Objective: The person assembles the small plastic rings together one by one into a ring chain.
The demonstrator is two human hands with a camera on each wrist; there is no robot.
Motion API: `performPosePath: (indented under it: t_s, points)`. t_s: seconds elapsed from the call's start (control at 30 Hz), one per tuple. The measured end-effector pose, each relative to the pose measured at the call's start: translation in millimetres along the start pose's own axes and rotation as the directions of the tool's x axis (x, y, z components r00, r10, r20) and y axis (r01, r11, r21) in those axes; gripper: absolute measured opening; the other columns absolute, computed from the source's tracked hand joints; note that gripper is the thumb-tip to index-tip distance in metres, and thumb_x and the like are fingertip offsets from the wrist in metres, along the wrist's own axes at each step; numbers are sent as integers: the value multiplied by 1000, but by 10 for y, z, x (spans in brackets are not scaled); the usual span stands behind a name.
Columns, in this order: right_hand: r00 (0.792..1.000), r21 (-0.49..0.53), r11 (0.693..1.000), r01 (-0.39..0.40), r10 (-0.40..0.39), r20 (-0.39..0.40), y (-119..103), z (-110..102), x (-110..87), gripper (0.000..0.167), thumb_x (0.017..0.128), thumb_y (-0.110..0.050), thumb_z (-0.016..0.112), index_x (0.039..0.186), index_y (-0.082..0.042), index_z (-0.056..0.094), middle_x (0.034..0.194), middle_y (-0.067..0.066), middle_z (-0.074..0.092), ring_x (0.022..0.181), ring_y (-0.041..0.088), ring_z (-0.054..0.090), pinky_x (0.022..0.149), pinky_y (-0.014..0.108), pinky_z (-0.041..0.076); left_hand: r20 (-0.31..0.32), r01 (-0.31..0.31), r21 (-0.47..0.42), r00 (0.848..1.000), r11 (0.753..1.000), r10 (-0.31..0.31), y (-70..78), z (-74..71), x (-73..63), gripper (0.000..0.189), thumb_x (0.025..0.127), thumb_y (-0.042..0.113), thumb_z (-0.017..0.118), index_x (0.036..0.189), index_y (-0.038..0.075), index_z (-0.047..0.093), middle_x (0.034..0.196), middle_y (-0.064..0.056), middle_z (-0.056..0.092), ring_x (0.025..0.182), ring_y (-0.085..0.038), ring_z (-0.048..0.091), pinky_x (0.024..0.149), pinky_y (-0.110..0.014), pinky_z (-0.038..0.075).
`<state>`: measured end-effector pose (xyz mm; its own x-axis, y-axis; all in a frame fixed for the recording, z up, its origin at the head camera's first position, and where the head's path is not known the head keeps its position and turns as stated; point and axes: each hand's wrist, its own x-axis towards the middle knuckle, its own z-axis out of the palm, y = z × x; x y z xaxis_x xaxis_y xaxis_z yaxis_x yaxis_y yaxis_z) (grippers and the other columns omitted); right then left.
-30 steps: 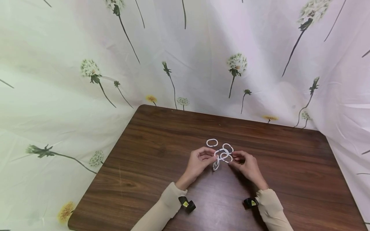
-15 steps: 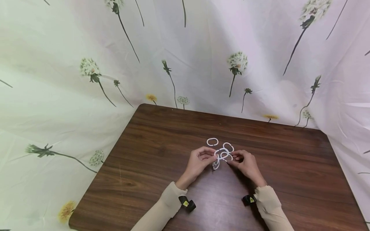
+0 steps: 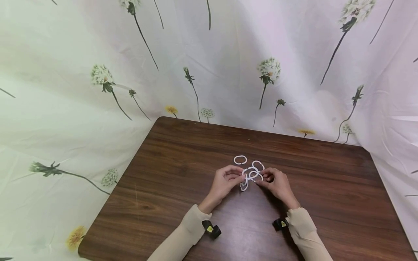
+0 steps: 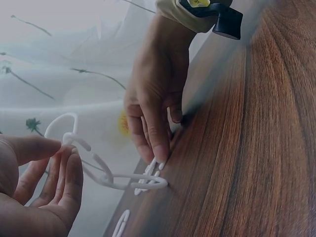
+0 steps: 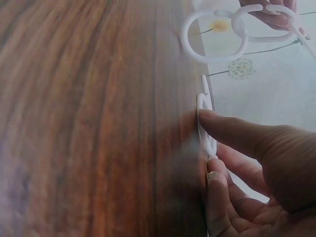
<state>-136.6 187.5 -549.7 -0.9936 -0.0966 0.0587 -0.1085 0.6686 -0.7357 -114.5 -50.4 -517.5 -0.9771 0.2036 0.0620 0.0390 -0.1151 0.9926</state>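
Where curtain hangs, wooden table (image 3: 183, 170)

Loose rings (image 3: 240, 160) (curtain (image 3: 81, 108) behind) beyond hands

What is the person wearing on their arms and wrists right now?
Both arms wear long beige sleeves with ribbed cuffs ending at the wrists. Each wrist carries a small black device with a yellow marking: one on the left wrist, one on the right wrist. The left hand and right hand are bare, without gloves.

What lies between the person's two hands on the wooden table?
In the head view, a linked chain of white plastic rings spans the gap between left hand and right hand.
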Motion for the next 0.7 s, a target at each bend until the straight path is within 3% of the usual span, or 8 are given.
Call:
performPosePath:
  t_s: [0.4,0.57,0.7]
  points:
    - [995,111,992,63,-70,66,22,-41,-53,35,80,-8,90,110,-5,72,92,8,77,76,4,68,71,20,57,14,1,2,1000,1000,-1,-17,26,3,28,91,-2,76,117,-11,69,113,-36,69,92,-11,70,84,-16,58]
    - [993,140,987,79,-90,76,46,-75,-76,36,82,-3,87,114,0,72,91,13,77,76,7,70,70,20,59,1,4,6,1000,1000,-4,-23,22,4,28,90,-3,77,116,-10,70,113,-35,69,91,-7,69,84,-16,58]
    - [995,169,985,40,-56,88,47,-109,-87,26,89,-1,80,113,1,71,92,16,76,78,14,73,64,22,60,-3,-1,2,1000,1000,1,-26,13,4,29,89,-3,77,116,-10,70,112,-35,69,90,-6,69,84,-17,59]
